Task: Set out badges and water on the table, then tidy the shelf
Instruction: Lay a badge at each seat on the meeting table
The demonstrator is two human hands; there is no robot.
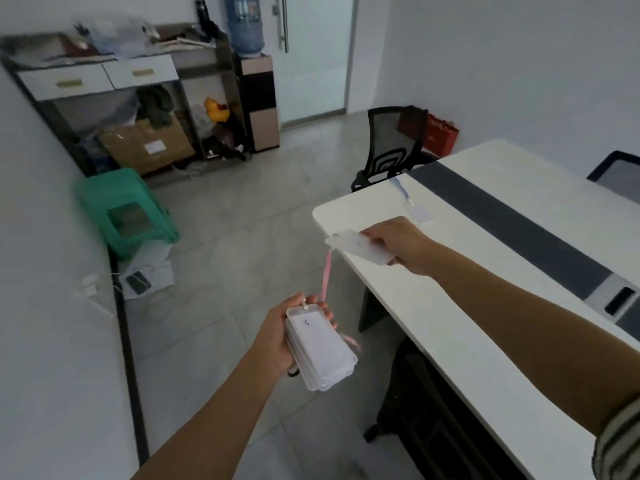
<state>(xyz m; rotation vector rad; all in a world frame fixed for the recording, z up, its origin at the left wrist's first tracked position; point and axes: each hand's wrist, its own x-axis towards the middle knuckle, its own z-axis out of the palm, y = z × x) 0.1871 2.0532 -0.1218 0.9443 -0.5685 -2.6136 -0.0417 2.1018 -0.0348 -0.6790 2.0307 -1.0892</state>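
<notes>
The right hand [398, 244] reaches over the rounded corner of the white bench [485, 358]. Its fingers curl round one clear badge [360, 249], which lies flat just inside the long edge facing the person; whether it touches the top I cannot tell. Its pink lanyard [326, 275] spills over that edge and hangs toward the floor. Further in from the same corner, a second badge [420, 213] lies on the bench. Its blue lanyard [400, 188] trails toward the far short edge. A dark strip [502, 216] runs the length of the bench, well apart from both badges. The left hand [277, 336] is off the bench, out over the floor. It grips a stack of badges [322, 351], thumb on one side and fingertips on the other. A wide band of tiled floor [242, 220] runs between the bench's long edge and the left wall. A green stool [128, 209] stands against that wall. At the far short end a black mesh chair [391, 147] stands close to the bench edge, with a red bag [443, 133] behind it. The cluttered shelf [121, 81] stands against the back wall, and a water dispenser [258, 98] stands just beside its right end.
</notes>
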